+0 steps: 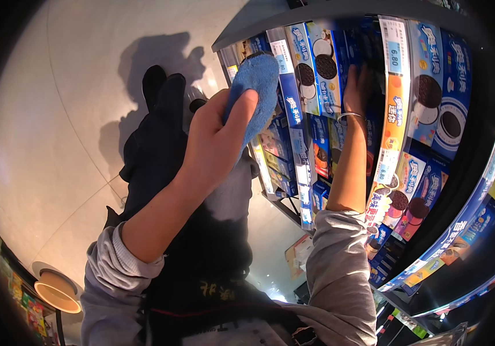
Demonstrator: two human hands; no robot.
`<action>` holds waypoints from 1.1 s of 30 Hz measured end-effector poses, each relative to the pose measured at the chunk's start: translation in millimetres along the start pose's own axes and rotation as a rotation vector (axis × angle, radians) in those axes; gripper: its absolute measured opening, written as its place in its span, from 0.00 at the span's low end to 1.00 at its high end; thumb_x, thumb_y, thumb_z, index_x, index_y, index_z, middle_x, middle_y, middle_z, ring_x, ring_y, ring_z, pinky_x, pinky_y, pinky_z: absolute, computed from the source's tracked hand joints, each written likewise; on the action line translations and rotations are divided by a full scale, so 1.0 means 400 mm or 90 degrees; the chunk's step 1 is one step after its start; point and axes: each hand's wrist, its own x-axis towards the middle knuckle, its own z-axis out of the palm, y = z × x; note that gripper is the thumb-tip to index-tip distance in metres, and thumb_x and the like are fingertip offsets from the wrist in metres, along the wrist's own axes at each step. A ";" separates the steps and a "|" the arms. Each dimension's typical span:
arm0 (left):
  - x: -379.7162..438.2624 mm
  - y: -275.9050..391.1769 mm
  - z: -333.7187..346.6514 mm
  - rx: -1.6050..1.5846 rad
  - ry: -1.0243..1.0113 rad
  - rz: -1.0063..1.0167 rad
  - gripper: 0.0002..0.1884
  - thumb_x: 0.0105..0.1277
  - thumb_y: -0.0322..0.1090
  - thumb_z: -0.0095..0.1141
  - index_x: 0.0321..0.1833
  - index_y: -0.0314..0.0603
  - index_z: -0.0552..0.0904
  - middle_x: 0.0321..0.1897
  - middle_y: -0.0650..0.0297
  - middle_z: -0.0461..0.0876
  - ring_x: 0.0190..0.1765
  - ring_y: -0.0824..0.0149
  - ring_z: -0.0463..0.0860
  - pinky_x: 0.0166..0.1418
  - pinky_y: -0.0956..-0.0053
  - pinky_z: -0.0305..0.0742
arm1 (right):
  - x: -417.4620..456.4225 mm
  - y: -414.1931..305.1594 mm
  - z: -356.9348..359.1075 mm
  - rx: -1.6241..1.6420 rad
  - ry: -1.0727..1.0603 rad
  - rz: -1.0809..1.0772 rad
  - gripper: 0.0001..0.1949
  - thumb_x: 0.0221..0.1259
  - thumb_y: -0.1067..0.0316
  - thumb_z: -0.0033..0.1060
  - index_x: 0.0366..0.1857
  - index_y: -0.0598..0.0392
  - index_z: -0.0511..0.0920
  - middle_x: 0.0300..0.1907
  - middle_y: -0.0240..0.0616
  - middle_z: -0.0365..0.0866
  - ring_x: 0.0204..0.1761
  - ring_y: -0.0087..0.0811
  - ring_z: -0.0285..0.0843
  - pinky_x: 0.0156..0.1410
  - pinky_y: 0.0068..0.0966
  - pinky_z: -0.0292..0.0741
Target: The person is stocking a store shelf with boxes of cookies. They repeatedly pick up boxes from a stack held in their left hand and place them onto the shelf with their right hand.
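My left hand grips a folded blue terry cloth, its thumb pressed on the cloth's face. The cloth is raised in front of the shelf edge. My right hand, with a bracelet at the wrist, reaches into a shadowed gap on a shelf of Oreo biscuit boxes. Its fingers are blurred and partly dark; I cannot tell whether they hold or touch anything. Left of that hand stand white-and-blue Oreo boxes. On the other side, beyond an orange label strip, are more Oreo boxes.
The shelving unit has several tiers with price strips along their edges. At lower left is a round beige container near another rack of packets. Cardboard lies on the pale tiled floor.
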 end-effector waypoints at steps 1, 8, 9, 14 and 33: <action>0.001 0.004 -0.002 -0.014 -0.001 -0.014 0.20 0.74 0.48 0.52 0.34 0.35 0.78 0.23 0.72 0.69 0.28 0.81 0.66 0.32 0.79 0.63 | 0.008 -0.005 0.002 -0.004 -0.015 0.019 0.36 0.73 0.38 0.40 0.73 0.59 0.61 0.76 0.60 0.54 0.78 0.56 0.46 0.81 0.43 0.43; 0.004 0.005 -0.009 -0.065 -0.001 -0.025 0.19 0.75 0.46 0.51 0.41 0.33 0.80 0.27 0.71 0.74 0.31 0.82 0.68 0.34 0.80 0.65 | 0.006 -0.057 -0.052 0.045 -0.023 0.024 0.35 0.71 0.37 0.43 0.70 0.57 0.67 0.71 0.61 0.63 0.75 0.57 0.54 0.79 0.45 0.49; 0.004 0.008 -0.011 -0.067 0.002 -0.022 0.19 0.75 0.46 0.51 0.42 0.33 0.81 0.27 0.71 0.74 0.31 0.82 0.68 0.34 0.80 0.65 | 0.003 -0.065 -0.055 0.030 -0.025 -0.013 0.36 0.71 0.37 0.44 0.70 0.57 0.67 0.71 0.61 0.63 0.75 0.57 0.54 0.79 0.44 0.49; 0.001 0.000 -0.025 -0.059 0.015 -0.032 0.18 0.75 0.46 0.51 0.41 0.33 0.81 0.25 0.71 0.74 0.30 0.80 0.69 0.33 0.79 0.65 | -0.105 -0.147 -0.061 0.072 -0.083 -0.078 0.45 0.62 0.36 0.57 0.75 0.57 0.56 0.75 0.65 0.49 0.77 0.61 0.46 0.79 0.49 0.45; 0.021 -0.072 0.015 -0.036 0.002 0.033 0.16 0.76 0.41 0.50 0.49 0.31 0.82 0.36 0.64 0.82 0.39 0.74 0.76 0.45 0.76 0.72 | -0.103 -0.177 -0.104 0.139 -0.094 -0.046 0.58 0.38 0.41 0.77 0.75 0.57 0.53 0.71 0.60 0.57 0.73 0.58 0.55 0.77 0.47 0.54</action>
